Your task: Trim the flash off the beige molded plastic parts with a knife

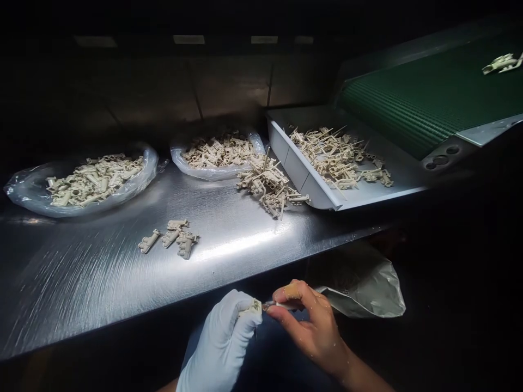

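Cream part (255,307) pinched in gloved left hand (224,338), at that hand's 1–2 o'clock. Bare right hand (314,325) grips small tool (285,306), tip at the part's 3 o'clock. Loose pieces (170,237) on table (232,234), 11 o'clock from left hand.

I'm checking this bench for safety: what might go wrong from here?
The bare right hand holds a small tool with its tip at the part in the gloved left hand; a slip might hurt either hand.

The loose pile between the tray and a bag lies close to both, so pieces could get mixed.
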A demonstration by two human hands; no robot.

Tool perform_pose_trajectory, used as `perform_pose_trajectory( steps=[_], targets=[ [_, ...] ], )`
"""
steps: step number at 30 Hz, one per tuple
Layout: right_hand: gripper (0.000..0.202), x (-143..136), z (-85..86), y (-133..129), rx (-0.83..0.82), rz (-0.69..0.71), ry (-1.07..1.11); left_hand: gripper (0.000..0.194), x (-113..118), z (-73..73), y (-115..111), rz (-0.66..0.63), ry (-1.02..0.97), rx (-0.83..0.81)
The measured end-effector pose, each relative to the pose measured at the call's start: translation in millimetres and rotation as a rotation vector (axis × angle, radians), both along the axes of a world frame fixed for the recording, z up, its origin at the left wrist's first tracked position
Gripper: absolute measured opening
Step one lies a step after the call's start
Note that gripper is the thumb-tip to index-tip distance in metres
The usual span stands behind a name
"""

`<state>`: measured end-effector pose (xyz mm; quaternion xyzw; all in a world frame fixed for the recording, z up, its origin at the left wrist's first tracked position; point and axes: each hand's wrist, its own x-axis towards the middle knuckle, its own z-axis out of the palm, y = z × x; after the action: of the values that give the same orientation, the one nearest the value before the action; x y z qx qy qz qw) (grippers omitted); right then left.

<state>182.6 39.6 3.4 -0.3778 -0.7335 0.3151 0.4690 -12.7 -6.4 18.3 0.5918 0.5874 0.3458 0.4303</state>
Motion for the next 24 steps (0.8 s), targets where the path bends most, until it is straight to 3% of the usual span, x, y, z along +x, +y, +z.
perform_pose_trajectory(
  steps=[6,12,21,24],
  targets=[
    [0.012,0.4,2.6,-0.9,-0.150,0.018,-0.048,0.017,-0.6,-3.7,6.9,-0.038,0.089,0.343],
    [0.014,-2.5,4.5,2.2,-0.133,0.019,-0.011,0.028,1.8,-3.3,5.0,0.024,0.003,0.143],
    [0.010,0.5,7.4,-0.8,0.010,-0.048,-0.113,0.017,1.0,-9.2,3.5,0.016,0.036,0.274],
    [0.009,-3.2,3.1,-3.2,0.048,-0.077,-0.117,0.024,0.3,-2.8,6.7,0.006,-0.047,0.119]
  ],
)
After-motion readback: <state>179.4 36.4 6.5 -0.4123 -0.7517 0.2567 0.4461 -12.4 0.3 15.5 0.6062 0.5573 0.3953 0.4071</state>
